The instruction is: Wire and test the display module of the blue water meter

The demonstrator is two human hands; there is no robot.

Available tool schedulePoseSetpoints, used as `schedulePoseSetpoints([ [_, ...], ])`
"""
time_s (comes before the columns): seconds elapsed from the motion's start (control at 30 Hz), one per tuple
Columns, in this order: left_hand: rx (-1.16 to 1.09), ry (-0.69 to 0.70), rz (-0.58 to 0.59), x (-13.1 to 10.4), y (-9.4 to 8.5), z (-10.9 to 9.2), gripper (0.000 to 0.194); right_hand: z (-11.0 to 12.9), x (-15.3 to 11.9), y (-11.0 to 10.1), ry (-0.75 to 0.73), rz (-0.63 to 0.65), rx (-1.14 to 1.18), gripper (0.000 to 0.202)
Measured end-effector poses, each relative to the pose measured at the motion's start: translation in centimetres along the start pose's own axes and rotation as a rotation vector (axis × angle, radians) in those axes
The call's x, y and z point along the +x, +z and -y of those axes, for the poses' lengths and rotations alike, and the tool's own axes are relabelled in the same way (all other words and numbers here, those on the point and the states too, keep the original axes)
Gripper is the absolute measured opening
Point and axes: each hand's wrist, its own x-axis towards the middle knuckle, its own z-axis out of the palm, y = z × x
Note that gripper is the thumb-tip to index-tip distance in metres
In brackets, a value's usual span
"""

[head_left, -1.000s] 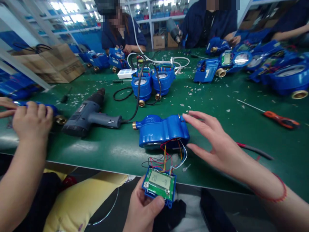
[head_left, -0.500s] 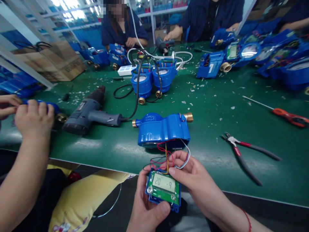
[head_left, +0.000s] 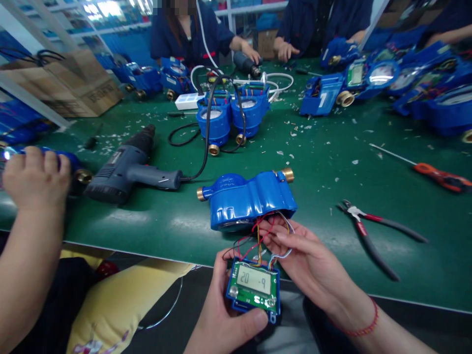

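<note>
My left hand [head_left: 230, 312] is closed around a display module [head_left: 254, 285], a green circuit board in a blue housing whose screen reads "20 -9". Thin coloured wires [head_left: 259, 246] run from its top edge up into a blue water meter [head_left: 250, 199] with brass ends, lying on the table. Just below the meter's lower right edge, my right hand [head_left: 298, 248] has its fingers curled around these wires, thumb uppermost. The fingertips are partly hidden among the wires and under the meter's edge.
A corded power drill [head_left: 129, 169] lies left, beside a co-worker's hand [head_left: 37, 172] on another meter. Diagonal cutters [head_left: 365, 226] and an orange-handled screwdriver [head_left: 424, 167] lie right. Two upright meters [head_left: 216, 123] stand behind, near a white power strip [head_left: 188, 101]. Co-workers sit opposite.
My right hand has moved up from the module to the wires by the meter. The meter has turned slightly, and the module has shifted a little right. Across the table, a co-worker's hand now reaches a drill.
</note>
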Motion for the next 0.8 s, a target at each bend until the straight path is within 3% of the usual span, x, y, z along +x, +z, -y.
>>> schedulePoseSetpoints([
  [0.07, 0.021, 0.022, 0.034, 0.2, -0.1, -0.1, 0.07, 0.4, -0.4, -0.2, -0.006, 0.023, -0.138, 0.018],
  [0.17, 0.033, 0.016, 0.082, 0.4, -0.2, -0.3, 0.069, 1.0, -1.3, -1.0, -0.103, -0.001, -0.566, 0.025],
  [0.23, 0.041, 0.005, 0.101, 0.4, -0.4, -0.5, 0.069, 1.3, -2.0, -1.6, -0.305, -0.059, -0.955, 0.03],
  [0.33, 0.061, -0.013, 0.118, 0.4, -0.8, -0.7, 0.067, 1.5, -3.0, -2.0, -0.789, -0.153, -1.446, 0.029],
  [0.4, 0.086, -0.02, 0.153, 0.5, -1.2, -0.8, 0.062, 1.5, -3.3, -1.5, -1.031, -0.095, -1.576, 0.023],
  [0.43, 0.102, -0.016, 0.173, 0.5, -1.3, -0.8, 0.059, 1.4, -3.3, -1.1, -1.07, -0.01, -1.593, 0.021],
  [0.5, 0.124, 0.015, 0.174, 0.7, -1.6, -0.7, 0.053, 1.2, -2.9, -0.2, -1.009, 0.201, -1.607, 0.017],
  [0.57, 0.139, 0.043, 0.101, 0.9, -1.7, -0.5, 0.041, 1.0, -2.4, 0.7, -0.894, 0.347, -1.671, 0.014],
  [0.67, 0.172, 0.048, -0.012, 1.1, -1.4, -0.2, 0.021, 0.6, -1.8, 1.4, -0.778, 0.323, -1.823, 0.018],
  [0.8, 0.146, 0.037, -0.026, 1.2, -0.7, -0.5, 0.021, 0.6, -1.9, 1.6, -0.74, 0.181, -1.806, 0.017],
])
